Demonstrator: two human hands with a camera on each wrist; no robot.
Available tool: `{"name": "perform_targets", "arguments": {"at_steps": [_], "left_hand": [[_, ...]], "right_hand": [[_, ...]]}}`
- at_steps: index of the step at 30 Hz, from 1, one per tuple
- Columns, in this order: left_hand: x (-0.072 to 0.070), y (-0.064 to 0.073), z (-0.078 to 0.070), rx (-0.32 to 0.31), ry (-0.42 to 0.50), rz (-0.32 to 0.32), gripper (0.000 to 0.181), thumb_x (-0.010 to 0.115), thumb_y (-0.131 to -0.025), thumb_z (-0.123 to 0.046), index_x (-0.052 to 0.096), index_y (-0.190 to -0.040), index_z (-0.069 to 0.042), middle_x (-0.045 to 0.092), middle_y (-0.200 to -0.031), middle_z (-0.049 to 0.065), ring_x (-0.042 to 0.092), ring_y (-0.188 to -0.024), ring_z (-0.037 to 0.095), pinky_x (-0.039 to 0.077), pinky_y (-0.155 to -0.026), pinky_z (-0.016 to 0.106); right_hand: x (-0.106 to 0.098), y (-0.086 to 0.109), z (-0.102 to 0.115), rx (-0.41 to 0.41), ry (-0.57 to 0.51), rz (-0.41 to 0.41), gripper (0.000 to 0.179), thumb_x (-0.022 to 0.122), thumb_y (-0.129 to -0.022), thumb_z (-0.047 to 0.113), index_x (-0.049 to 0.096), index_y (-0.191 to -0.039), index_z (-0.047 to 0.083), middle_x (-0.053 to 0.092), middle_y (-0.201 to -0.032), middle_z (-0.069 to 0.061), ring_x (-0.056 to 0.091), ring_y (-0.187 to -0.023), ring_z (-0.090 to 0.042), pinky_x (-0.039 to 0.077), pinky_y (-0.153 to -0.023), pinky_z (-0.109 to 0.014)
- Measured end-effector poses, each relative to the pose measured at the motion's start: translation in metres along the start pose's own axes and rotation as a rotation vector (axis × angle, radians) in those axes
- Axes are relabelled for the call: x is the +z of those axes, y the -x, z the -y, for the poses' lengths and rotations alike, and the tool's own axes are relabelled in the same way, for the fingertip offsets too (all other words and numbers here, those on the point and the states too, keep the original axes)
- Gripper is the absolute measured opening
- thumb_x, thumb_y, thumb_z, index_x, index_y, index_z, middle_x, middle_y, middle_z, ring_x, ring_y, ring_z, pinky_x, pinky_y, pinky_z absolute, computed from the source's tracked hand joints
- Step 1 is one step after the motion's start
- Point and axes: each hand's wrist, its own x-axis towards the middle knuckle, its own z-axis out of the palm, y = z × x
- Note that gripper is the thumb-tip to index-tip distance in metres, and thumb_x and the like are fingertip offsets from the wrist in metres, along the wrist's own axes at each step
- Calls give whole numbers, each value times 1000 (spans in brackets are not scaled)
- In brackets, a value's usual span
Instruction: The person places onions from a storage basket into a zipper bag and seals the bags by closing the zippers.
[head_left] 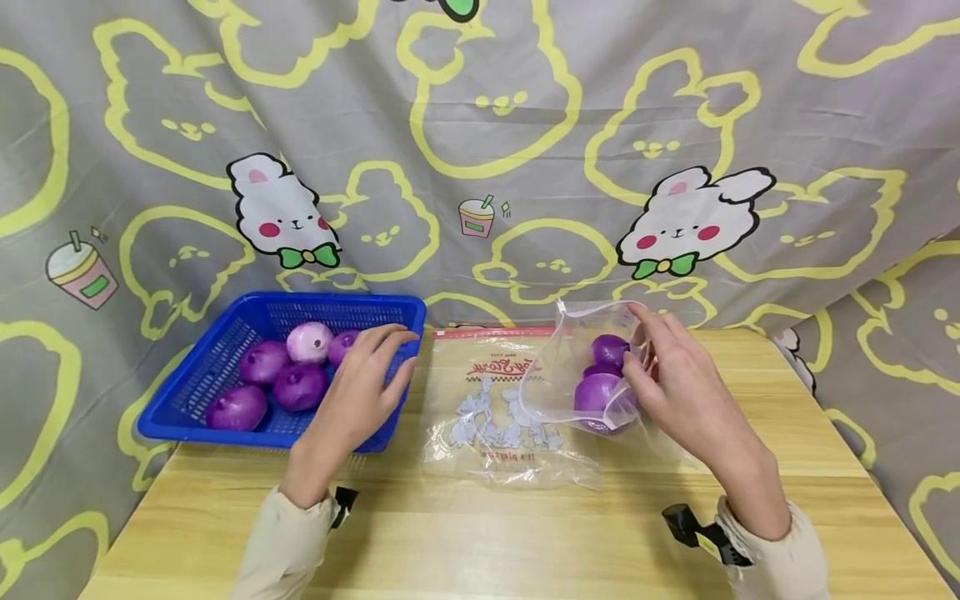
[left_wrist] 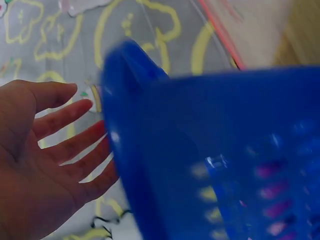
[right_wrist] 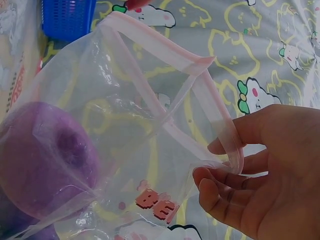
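Observation:
My left hand hovers over the right side of a blue plastic basket, fingers loosely spread and holding nothing. Several purple onions lie in that basket; the hand partly covers one. In the left wrist view the fingers stand close to the basket's rim; contact cannot be told. My right hand pinches the opening edge of a clear zip bag between thumb and fingers. Inside the bag are purple onions, stacked together. The right wrist view shows the bag's mouth spread wide.
A flat clear zip bag with a red zip strip and cartoon print lies between the basket and the held bag. Everything stands on a wooden table. A grey patterned curtain hangs right behind the table's far edge.

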Motion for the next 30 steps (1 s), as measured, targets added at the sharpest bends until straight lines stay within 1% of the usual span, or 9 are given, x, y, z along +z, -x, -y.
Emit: {"name": "perform_targets", "arguments": {"at_steps": [7,11,16,21,26,30], "left_hand": [[-11,15,24,-143,-31,-21,25,69,-93,-10,66,-115,1,63,-121,20,54,-117,39,39,-104,52],[-15,22,35,-194,-51,-36,25,70,-92,-9,66,-114,1,63,-119,20,56,-115,40,41,-102,55],[-19,25,47,-228,-76,-37,26,71,-90,-7,66,-114,1,63,-116,21,56,-113,40,45,-98,57],[-22,30,61,-247,-101,-36,26,71,-88,-4,65,-111,4,63,-113,25,56,-110,43,43,-96,59],[-23,37,74,-266,-115,-30,29,73,-85,-2,65,-111,7,63,-109,27,57,-102,47,44,-91,60],[-24,42,81,-310,-138,-13,31,74,-83,-2,65,-111,8,63,-107,30,57,-98,52,43,-87,64]], "right_hand": [[3,-1,1,-3,-8,11,56,60,-89,-2,46,-143,-3,55,-94,-3,54,-76,-11,48,-60,-23],[3,-1,2,-6,-13,19,56,60,-89,-2,45,-143,-3,55,-95,-3,54,-75,-12,48,-60,-23],[3,-1,1,-10,-10,18,56,60,-89,-2,46,-142,-4,55,-94,-4,53,-75,-11,48,-61,-23],[2,-1,0,-6,-13,21,56,60,-89,-2,45,-143,-5,56,-96,-4,53,-76,-12,48,-61,-23],[2,-1,0,2,-11,21,56,60,-89,-1,45,-143,-5,56,-96,-4,53,-76,-12,48,-61,-23],[1,0,0,9,-8,21,56,60,-89,-1,45,-143,-5,55,-96,-4,53,-76,-12,48,-61,-24]]}}
